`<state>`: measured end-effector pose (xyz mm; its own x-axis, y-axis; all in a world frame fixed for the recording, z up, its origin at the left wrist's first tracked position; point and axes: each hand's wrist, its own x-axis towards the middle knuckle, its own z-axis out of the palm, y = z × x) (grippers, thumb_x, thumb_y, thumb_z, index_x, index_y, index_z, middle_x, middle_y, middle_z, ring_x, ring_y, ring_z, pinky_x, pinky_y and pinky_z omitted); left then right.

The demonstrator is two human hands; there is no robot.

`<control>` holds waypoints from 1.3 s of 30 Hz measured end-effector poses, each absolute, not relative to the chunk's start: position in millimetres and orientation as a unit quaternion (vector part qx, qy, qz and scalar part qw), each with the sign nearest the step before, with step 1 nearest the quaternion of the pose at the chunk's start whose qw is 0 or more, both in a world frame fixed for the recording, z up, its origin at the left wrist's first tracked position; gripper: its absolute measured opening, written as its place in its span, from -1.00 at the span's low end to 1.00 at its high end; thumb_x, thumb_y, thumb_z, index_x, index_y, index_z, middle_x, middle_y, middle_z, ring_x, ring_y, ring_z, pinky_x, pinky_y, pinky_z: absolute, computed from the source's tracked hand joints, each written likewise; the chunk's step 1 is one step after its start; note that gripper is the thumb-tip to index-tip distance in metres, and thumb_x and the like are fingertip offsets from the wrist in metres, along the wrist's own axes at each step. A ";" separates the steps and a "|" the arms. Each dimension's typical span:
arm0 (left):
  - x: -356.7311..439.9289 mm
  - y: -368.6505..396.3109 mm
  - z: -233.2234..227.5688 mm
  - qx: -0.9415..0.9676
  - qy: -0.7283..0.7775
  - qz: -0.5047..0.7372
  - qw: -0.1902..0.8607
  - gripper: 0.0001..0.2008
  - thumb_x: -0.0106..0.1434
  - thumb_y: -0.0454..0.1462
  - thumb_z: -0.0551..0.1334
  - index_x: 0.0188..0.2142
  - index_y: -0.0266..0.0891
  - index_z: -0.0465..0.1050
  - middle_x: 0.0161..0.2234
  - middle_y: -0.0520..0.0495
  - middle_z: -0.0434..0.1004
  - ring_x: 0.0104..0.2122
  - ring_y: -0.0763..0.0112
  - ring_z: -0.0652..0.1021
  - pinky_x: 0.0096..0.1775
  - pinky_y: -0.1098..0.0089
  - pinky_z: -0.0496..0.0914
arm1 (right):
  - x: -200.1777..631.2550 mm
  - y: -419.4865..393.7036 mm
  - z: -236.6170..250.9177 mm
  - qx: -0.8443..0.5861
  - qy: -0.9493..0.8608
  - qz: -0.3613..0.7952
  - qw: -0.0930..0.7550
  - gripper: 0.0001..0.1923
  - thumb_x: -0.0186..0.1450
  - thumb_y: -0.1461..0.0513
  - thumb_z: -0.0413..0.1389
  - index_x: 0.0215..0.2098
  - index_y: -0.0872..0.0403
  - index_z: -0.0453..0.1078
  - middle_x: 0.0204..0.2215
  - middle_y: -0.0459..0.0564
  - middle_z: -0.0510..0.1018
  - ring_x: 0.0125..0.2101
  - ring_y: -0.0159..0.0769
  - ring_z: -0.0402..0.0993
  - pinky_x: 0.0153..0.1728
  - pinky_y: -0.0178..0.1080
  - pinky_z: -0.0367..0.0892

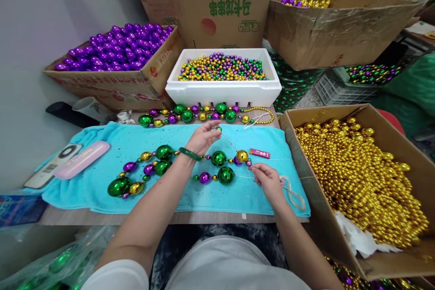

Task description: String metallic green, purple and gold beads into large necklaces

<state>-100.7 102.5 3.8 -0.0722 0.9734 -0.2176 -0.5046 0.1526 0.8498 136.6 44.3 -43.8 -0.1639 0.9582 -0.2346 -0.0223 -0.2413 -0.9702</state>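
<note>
Hands (238,158) at bead strand (176,167) ends

The left hand (203,138) closes its fingertips over something too small to identify, so that grip stays uncertain. A thin string (231,142) runs from it toward the right hand (268,181), and is almost too faint to follow. The right hand's fingertips hide whatever they pinch. Both arms are cut off by the bottom edge. The gold bead box (360,181) runs past the right edge. The tall printed carton (204,4) is cropped at the top. A dark object (18,210) at the left edge is blurred. Shiny bags (57,265) at lower left are smeared, their contents unclear.
</note>
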 end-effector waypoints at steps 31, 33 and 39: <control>-37.8 35.3 66.7 0.477 0.430 0.577 0.504 -0.85 0.10 -0.28 0.33 -0.47 -0.30 0.41 -0.51 0.02 0.46 -0.53 0.53 0.49 -0.42 0.44 0.39 | 129.8 38.1 -9.6 -0.446 -0.585 0.568 0.370 -0.73 0.07 0.06 0.20 -0.36 0.08 0.41 -0.51 -0.08 0.51 -0.60 -0.42 0.35 -0.66 -0.37 0.16; -38.6 34.7 66.2 0.465 0.426 0.591 0.503 -0.88 0.13 -0.27 0.31 -0.41 -0.30 0.43 -0.47 0.01 0.47 -0.51 0.52 0.49 -0.40 0.43 0.39 | 129.6 36.1 -7.2 -0.431 -0.570 0.592 0.373 -0.72 0.09 0.04 0.19 -0.39 0.08 0.36 -0.53 -0.09 0.50 -0.60 -0.41 0.38 -0.68 -0.38 0.15; -54.7 15.2 36.1 0.553 0.479 0.520 0.440 -0.70 0.16 -0.23 0.29 -0.09 -0.20 0.48 -0.24 -0.09 0.52 -0.26 0.33 0.52 -0.15 0.29 0.39 | 142.2 35.7 21.4 -0.417 -0.545 0.577 0.443 -0.79 0.15 0.12 0.18 -0.36 0.08 0.33 -0.57 -0.14 0.49 -0.64 -0.49 0.35 -0.72 -0.44 0.12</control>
